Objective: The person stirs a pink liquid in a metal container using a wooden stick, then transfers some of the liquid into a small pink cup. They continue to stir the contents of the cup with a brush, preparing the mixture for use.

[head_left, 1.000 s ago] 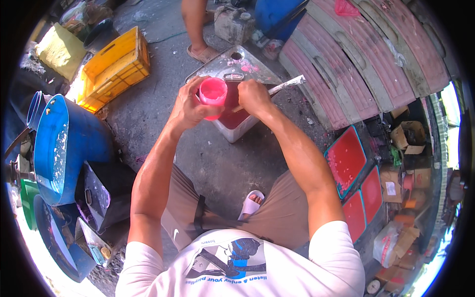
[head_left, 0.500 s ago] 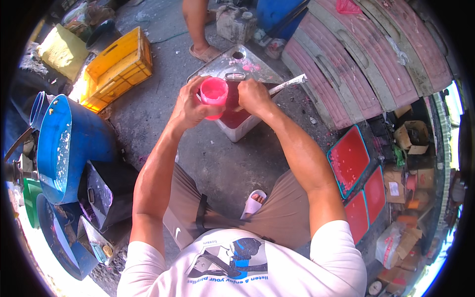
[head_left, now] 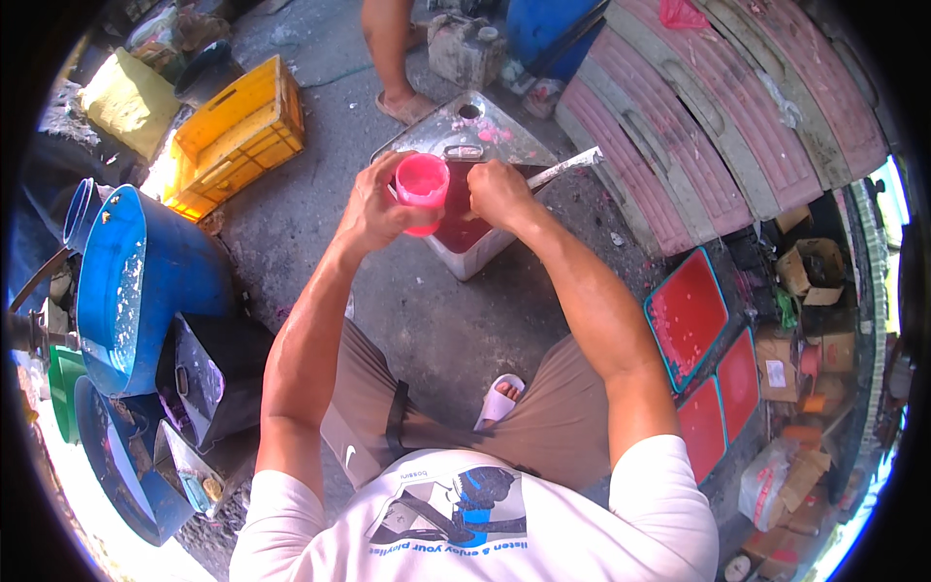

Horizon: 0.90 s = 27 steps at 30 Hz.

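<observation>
My left hand (head_left: 373, 209) grips a pink translucent cup (head_left: 424, 184) holding pink material, over the front part of a square metal container (head_left: 456, 262) with dark red liquid inside and a pink-spattered top (head_left: 514, 136). My right hand (head_left: 499, 194) is closed just right of the cup, over the container; what its fingers hold is hidden. A white-coated stick (head_left: 567, 163) slants up to the right from behind that hand, past the container's edge.
Yellow crate (head_left: 233, 126) and blue barrel (head_left: 155, 281) at left; pink-grey panels (head_left: 708, 116) upper right; red-filled trays (head_left: 684, 310) and cardboard boxes (head_left: 810, 267) at right. Another person's leg (head_left: 383, 58) stands beyond the container; a grimy jerrycan (head_left: 465, 53) sits nearby.
The whole scene has shifted slightly right in the view. Both hands keep nearly the same hold and position over the container.
</observation>
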Motion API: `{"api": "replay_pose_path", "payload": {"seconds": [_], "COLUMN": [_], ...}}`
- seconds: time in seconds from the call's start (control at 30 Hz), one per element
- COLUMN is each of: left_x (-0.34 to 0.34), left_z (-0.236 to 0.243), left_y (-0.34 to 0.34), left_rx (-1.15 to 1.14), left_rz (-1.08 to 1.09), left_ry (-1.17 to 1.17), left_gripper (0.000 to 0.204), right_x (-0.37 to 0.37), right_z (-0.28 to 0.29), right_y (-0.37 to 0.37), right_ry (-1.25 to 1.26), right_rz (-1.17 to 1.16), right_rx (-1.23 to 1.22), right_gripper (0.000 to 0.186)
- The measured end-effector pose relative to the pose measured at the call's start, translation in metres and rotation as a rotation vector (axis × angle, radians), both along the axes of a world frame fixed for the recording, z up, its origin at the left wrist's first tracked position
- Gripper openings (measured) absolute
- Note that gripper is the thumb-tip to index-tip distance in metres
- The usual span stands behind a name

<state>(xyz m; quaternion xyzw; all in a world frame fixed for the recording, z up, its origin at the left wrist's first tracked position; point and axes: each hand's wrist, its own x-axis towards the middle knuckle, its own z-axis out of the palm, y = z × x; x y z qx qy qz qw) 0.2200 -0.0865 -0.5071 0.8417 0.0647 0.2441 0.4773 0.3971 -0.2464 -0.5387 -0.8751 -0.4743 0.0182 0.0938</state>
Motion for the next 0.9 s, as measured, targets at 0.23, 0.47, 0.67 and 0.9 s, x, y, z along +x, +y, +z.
{"api": "replay_pose_path", "payload": {"seconds": [0.23,0.47,0.67,0.9], "left_x": [0.001,-0.001,-0.001,-0.001], "left_z": [0.001,0.008,0.0,0.004], "left_y": [-0.002,-0.005,-0.015,-0.019], "left_rx": [0.004,-0.002,-0.135,-0.134], "left_rz": [0.003,0.011,0.063,0.042], "left_ry": [0.004,0.018,-0.024,0.032], "left_gripper": [0.065,0.065,0.067,0.071], "right_x": [0.007,0.003,0.004,-0.022], "right_z": [-0.01,0.028,0.1,0.156], "right_y": [-0.005,-0.022,-0.056,-0.072], "right_ry": [0.017,0.223,0.241,0.373], "right_rz": [0.014,-0.027,-0.088,0.001], "right_rx": [0.097,0.418,0.761,1.349], "right_gripper": [0.017,0.019,0.02,0.016]}}
